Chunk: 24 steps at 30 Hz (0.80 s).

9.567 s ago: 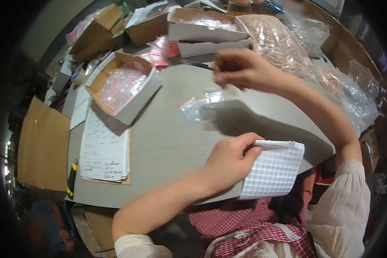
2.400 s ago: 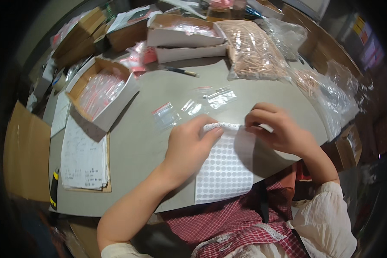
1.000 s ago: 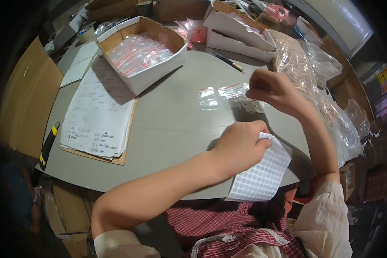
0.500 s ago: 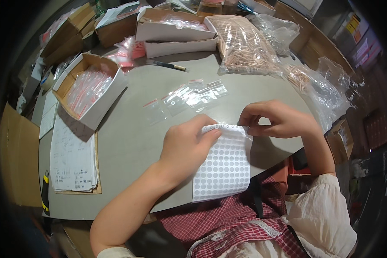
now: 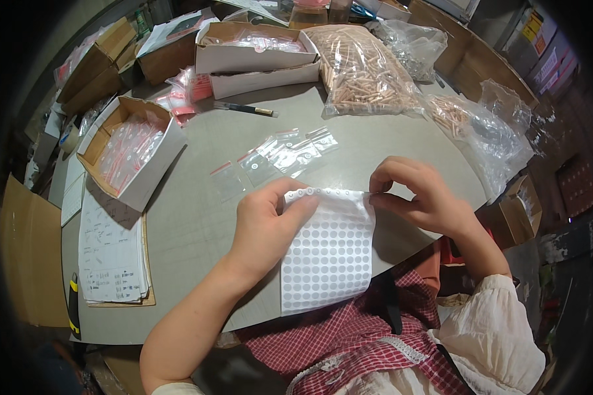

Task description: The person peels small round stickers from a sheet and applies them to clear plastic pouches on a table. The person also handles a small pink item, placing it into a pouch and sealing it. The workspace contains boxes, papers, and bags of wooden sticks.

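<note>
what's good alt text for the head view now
The left hand holds a white sheet of grey dots, the right hand at its top right corner. Beyond lie small clear bags, open white boxes and a bag of tan sticks.

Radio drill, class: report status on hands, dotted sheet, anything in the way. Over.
Left hand gripping dotted sheet, top left. Right hand at its top right corner; grip unclear. Top edge curled over. Small clear bags just beyond, none blocking the hands.
</note>
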Tool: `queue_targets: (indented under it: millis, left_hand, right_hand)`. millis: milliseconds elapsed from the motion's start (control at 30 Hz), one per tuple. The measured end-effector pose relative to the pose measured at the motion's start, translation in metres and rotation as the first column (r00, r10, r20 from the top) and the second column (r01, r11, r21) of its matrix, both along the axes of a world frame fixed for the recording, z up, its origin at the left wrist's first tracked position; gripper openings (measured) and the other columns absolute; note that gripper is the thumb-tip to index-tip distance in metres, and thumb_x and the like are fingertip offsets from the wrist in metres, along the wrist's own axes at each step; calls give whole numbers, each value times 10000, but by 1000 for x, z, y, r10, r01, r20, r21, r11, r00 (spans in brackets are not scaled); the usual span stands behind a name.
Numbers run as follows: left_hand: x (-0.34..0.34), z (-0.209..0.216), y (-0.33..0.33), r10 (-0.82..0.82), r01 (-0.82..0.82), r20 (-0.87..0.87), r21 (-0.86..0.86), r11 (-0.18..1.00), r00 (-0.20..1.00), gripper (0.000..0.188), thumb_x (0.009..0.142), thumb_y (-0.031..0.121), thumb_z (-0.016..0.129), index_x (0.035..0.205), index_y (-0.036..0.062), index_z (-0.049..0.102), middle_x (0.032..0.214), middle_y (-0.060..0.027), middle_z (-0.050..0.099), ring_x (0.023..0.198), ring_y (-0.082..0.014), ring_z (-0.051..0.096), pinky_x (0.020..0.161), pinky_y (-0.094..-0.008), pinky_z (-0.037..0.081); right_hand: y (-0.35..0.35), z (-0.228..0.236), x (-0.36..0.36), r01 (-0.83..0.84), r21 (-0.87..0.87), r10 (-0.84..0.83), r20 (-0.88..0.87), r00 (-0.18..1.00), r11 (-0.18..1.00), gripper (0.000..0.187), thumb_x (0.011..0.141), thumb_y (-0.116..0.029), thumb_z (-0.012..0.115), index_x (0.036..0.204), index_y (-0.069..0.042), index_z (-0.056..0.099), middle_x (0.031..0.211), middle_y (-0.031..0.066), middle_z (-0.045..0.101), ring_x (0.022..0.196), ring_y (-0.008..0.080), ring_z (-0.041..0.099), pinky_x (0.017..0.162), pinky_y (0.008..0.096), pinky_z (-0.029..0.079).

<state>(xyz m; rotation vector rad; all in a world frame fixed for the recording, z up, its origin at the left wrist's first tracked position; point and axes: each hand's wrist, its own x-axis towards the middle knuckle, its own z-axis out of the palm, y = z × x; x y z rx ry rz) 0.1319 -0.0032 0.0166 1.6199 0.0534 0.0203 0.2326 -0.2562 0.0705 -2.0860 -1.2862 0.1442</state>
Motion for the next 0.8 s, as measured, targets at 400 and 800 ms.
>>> queue_targets:
  millis: [400,800]
  left_hand:
    - [-11,-5,-14,-13,-62,240,304,951,971,200,915,177,728,1052,32,715,747,-105,680,621,-153,615,605,-318,497]
    - [-17,-13,-19,-98,-10,330,311,950,939,189,918,196,708,1023,41,682,819,-200,699,753,-373,697,667,-431,519]
  right_hand:
    - [101,5,43,-269,53,266,56,962,962,177,970,-195,668,1023,-28,652,1293,136,593,1253,314,513,1071,418,413]
    - [213,-58,58,-371,-109,383,381,841,922,251,882,-227,720,1019,-27,655,1286,166,583,1347,388,421,1124,488,374]
